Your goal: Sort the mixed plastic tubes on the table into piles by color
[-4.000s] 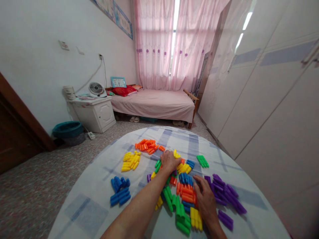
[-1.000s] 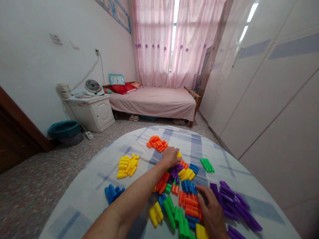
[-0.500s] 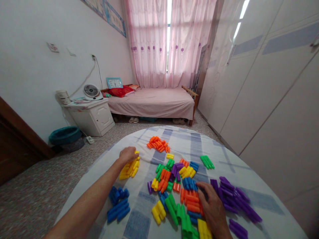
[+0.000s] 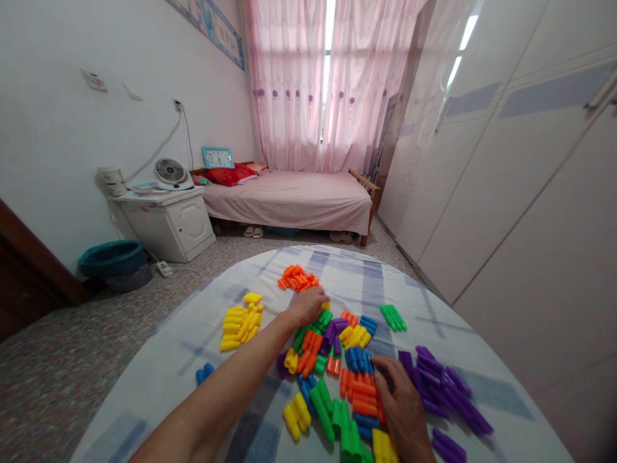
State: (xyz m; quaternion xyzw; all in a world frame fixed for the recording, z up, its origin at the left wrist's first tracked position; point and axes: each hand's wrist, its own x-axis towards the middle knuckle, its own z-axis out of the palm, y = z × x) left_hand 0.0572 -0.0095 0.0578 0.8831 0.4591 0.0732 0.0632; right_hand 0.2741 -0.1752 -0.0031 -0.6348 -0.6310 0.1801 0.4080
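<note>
My left hand [image 4: 308, 307] reaches across the table with its fingers closed over a small yellow block [image 4: 326, 306], behind the mixed pile. Under and beside my left wrist lie joined green tube blocks [image 4: 324, 319]. My right hand [image 4: 399, 393] rests on the near right of the pile, thumb and forefinger apart. Its fingertips are next to a row of blue blocks [image 4: 359, 359] and stacked orange blocks [image 4: 362, 392], and it holds nothing that I can see. Yellow blocks [image 4: 384, 445] lie by its wrist. My left forearm hides most of the blue blocks [image 4: 205, 373].
Sorted groups lie around the pile: orange blocks [image 4: 297, 278] at the back, yellow blocks [image 4: 241, 325] at left, purple blocks [image 4: 443, 389] at right, green blocks [image 4: 393, 317] at back right. A checked cloth [image 4: 434, 321] covers the round table. Beyond stand a bed [image 4: 299, 199] and a cabinet [image 4: 168, 225].
My left hand has moved right, from the yellow group to the small yellow block behind the pile. My right hand stays beside the blue and orange blocks. The view has shifted slightly.
</note>
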